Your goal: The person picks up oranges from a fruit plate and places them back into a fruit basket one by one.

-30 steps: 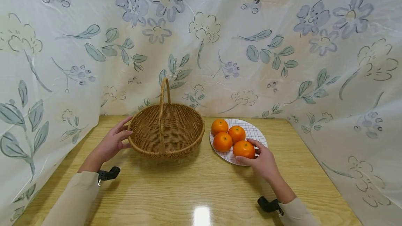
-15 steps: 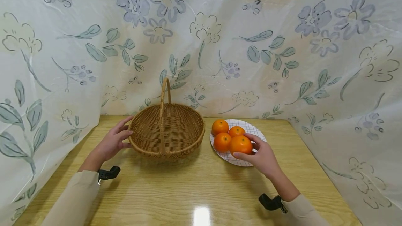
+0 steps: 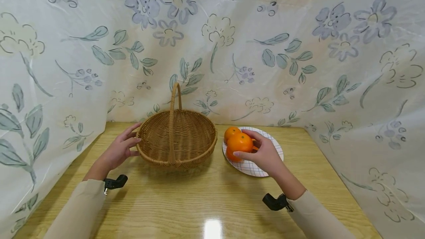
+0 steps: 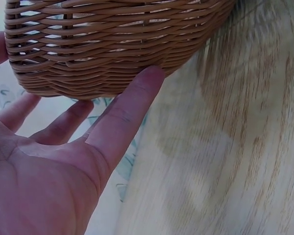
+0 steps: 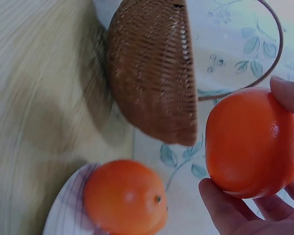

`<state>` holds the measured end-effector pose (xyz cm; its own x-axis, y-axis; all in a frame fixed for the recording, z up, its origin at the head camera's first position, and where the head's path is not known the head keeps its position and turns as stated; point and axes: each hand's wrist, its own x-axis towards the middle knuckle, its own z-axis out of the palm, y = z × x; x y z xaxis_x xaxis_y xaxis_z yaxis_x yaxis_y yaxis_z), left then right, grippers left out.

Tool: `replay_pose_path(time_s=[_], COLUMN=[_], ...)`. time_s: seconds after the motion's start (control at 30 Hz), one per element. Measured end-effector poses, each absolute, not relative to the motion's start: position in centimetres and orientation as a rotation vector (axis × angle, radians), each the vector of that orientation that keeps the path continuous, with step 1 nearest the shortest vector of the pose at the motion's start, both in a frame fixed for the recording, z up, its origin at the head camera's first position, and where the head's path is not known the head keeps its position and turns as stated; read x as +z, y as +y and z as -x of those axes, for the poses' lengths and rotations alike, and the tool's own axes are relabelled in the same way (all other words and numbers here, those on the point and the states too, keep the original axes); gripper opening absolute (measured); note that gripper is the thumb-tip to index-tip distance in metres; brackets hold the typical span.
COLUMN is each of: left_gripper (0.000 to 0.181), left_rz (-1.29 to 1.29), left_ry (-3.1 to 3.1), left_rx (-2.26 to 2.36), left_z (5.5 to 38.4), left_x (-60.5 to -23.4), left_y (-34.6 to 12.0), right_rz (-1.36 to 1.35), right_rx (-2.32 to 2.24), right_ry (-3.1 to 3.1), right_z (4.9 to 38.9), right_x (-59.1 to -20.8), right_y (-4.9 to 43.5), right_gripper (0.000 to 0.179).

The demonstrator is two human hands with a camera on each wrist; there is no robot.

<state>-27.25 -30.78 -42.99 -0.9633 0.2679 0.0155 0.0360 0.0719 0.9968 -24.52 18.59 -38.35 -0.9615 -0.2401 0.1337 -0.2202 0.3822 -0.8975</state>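
Note:
My right hand (image 3: pixel 265 156) holds an orange (image 3: pixel 239 143) between thumb and fingers, raised above the plate (image 3: pixel 255 169). In the right wrist view the held orange (image 5: pixel 255 142) shows smooth and glossy. Behind and below it, other oranges lie on the white checked plate; one orange (image 3: pixel 231 132) shows at the back left, and the rest are partly hidden. My left hand (image 3: pixel 116 152) touches the left side of a brown wicker basket (image 3: pixel 199 160) with extended fingers. In the left wrist view the thumb (image 4: pixel 127 115) rests against the woven wall. Nothing shows inside the basket.
The basket's tall arched handle (image 3: pixel 171 121) rises over its middle. A light wooden table (image 3: pixel 186 202) carries basket and plate. Floral cloth (image 3: pixel 212 47) hangs behind and along both sides. Each wrist wears a black camera mount (image 3: pixel 116 182).
My right hand has lifted the front orange off the plate and moved it left and upward, over the other oranges. The left hand has stayed at the basket.

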Motion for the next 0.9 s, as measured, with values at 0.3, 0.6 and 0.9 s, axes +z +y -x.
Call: replay_pose_path(time_s=[0.3,0.6,0.9], left_gripper=[0.069,0.068,0.068], left_rz=[-0.306,-0.303,-0.329], left_ry=[2.173,2.173,2.124], left_rx=[1.993,1.992,2.048], left_z=[27.3,27.4,27.7], left_x=[-42.8,-42.8,-43.3], left_y=[-30.9,-30.9,-30.9], right_rz=[0.453,0.48,0.49], right_rx=[-1.732,-1.724,-1.766], right_ry=[2.495,2.486,2.46], right_z=[25.8,27.8,29.2], right_x=[-36.9,-36.0,-35.6], right_y=[15.5,12.7,10.2], right_gripper=[0.077,0.076,0.07])
